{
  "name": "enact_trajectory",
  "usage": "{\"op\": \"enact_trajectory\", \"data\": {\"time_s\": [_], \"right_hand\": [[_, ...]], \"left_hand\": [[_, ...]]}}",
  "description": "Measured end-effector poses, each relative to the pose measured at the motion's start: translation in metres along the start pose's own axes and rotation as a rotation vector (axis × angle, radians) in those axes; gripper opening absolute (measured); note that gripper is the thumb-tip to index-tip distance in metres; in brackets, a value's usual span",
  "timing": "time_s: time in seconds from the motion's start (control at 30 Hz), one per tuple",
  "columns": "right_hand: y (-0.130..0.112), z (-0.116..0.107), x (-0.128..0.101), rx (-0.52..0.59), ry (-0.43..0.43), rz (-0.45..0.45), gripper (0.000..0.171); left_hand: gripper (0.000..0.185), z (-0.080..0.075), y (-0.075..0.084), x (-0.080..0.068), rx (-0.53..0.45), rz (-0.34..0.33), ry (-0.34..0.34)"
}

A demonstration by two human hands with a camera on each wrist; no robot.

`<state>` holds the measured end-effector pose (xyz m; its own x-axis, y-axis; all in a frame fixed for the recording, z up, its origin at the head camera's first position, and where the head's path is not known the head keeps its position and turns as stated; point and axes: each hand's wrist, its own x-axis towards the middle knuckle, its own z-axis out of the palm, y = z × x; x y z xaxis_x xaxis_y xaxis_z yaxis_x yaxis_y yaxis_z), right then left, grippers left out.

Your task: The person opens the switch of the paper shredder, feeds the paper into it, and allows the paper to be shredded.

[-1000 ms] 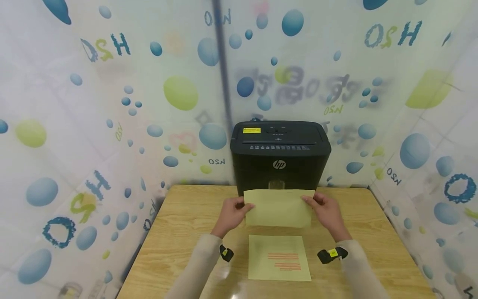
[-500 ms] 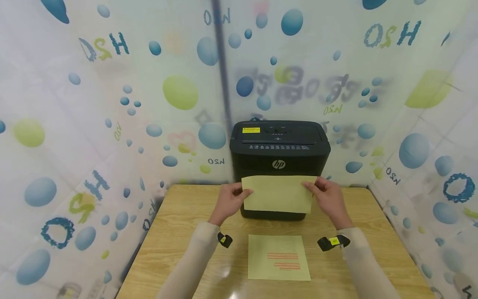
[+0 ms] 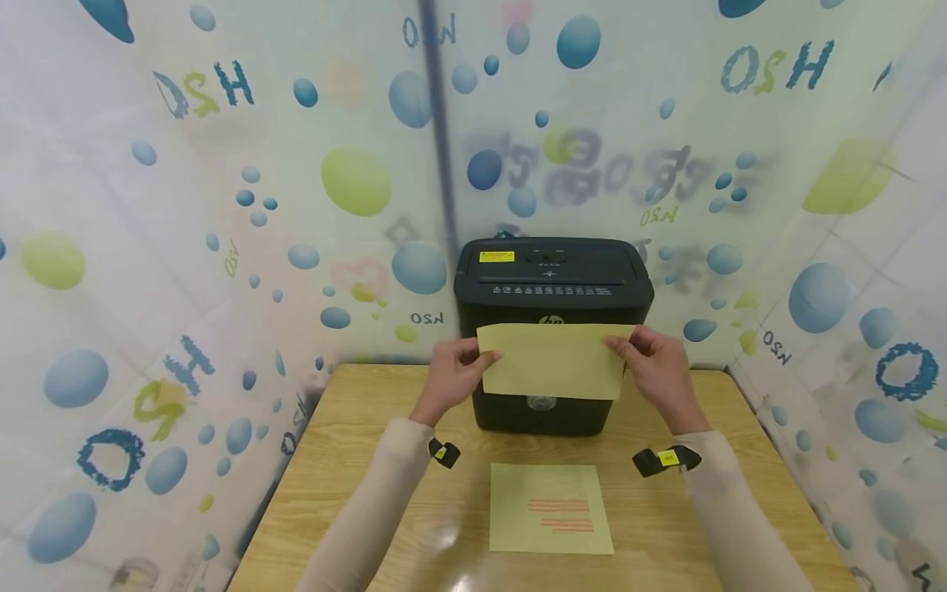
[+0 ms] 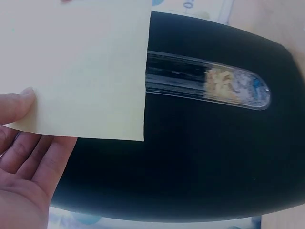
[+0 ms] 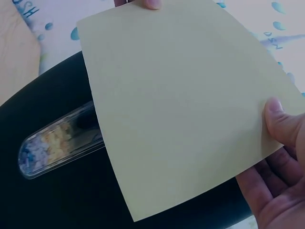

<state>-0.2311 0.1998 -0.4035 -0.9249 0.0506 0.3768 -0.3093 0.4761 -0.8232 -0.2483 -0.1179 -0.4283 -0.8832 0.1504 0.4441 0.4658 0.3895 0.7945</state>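
Fingers (image 3: 481, 358) of left hand (image 3: 451, 380) and right hand (image 3: 654, 366) pinching opposite side edges of pale yellow sheet (image 3: 553, 360), held up just in front of black shredder (image 3: 553, 284) at back of desk (image 3: 355, 460). Likely light, limp, easily creased; best gripped at both edges, kept taut. Second printed sheet (image 3: 551, 520) flat on desk nearer.

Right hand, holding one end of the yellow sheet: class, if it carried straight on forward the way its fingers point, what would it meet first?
Probably the black shredder: the right hand holds the yellow sheet just before its front, though the gap's depth is unclear.
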Motion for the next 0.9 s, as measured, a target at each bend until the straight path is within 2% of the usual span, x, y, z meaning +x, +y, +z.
{"op": "enact_trajectory", "data": {"time_s": [0.07, 0.23, 0.53, 0.67, 0.8, 0.9], "right_hand": [[-0.004, -0.003, 0.002, -0.006, 0.001, 0.007, 0.047], [-0.014, -0.009, 0.007, -0.019, 0.024, 0.005, 0.049], [-0.032, -0.02, 0.024, 0.022, 0.042, -0.062, 0.04], [-0.046, -0.025, 0.034, 0.018, 0.064, -0.091, 0.035], [-0.059, -0.03, 0.043, 0.013, 0.087, -0.113, 0.035], [-0.066, -0.034, 0.049, 0.014, 0.102, -0.119, 0.037]], "left_hand": [[0.008, -0.002, 0.004, 0.004, -0.002, 0.007, 0.0], [0.011, -0.007, 0.015, 0.013, 0.007, 0.029, 0.002], [0.014, -0.017, 0.033, 0.032, 0.004, 0.058, 0.007], [0.023, -0.023, 0.044, 0.041, 0.003, 0.081, 0.027], [0.02, -0.029, 0.055, 0.05, 0.011, 0.104, 0.057], [0.03, -0.032, 0.061, 0.058, 0.02, 0.149, 0.081]]}}
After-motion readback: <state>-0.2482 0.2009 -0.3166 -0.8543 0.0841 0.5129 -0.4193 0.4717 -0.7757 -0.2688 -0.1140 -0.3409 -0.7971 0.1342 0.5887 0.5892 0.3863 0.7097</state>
